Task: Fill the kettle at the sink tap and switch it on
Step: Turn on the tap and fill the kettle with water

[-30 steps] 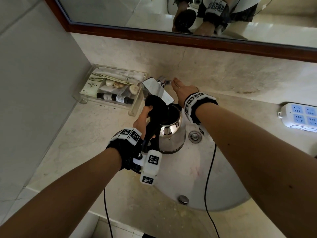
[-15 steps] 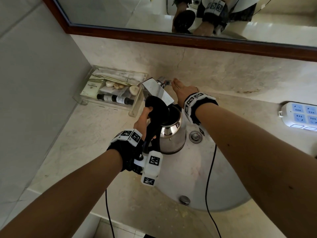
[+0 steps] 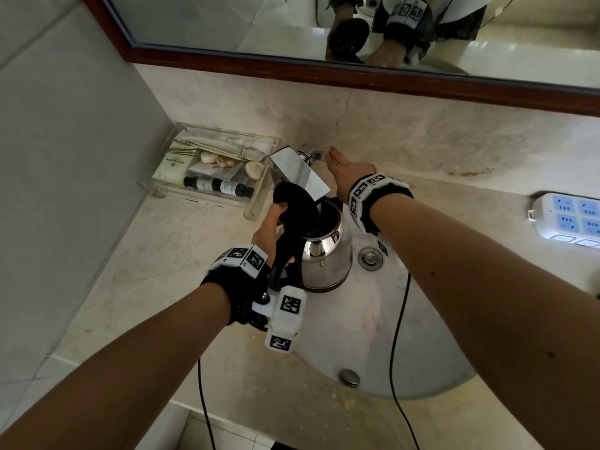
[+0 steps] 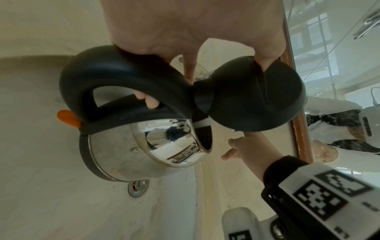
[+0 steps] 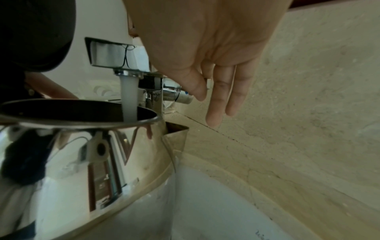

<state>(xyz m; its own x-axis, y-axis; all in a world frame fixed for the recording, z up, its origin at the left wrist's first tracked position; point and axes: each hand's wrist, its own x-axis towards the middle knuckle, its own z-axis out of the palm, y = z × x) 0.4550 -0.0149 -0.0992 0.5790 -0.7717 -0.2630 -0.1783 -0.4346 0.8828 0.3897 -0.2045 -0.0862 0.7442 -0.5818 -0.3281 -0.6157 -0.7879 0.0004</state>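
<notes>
Steel kettle (image 3: 326, 254) gripped by handle in left hand (image 3: 268, 228), lid up, under running tap (image 3: 298, 170); right hand (image 3: 349, 172) fingers relaxed at tap lever (image 5: 183, 97).

- kettle (image 3: 328, 254): shiny silver body, black handle and lid, orange switch (image 4: 68, 118)
- counter (image 3: 162, 261): beige marble, veined
- mirror frame (image 3: 357, 81): reddish-brown
- power strip (image 3: 566, 219): white and blue

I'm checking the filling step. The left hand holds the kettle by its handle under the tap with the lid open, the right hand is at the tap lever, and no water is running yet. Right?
One thing is wrong: water is running. The right wrist view shows a water stream falling from the tap into the open kettle. The left hand does hold the handle, lid open, right hand at the tap lever.
</notes>
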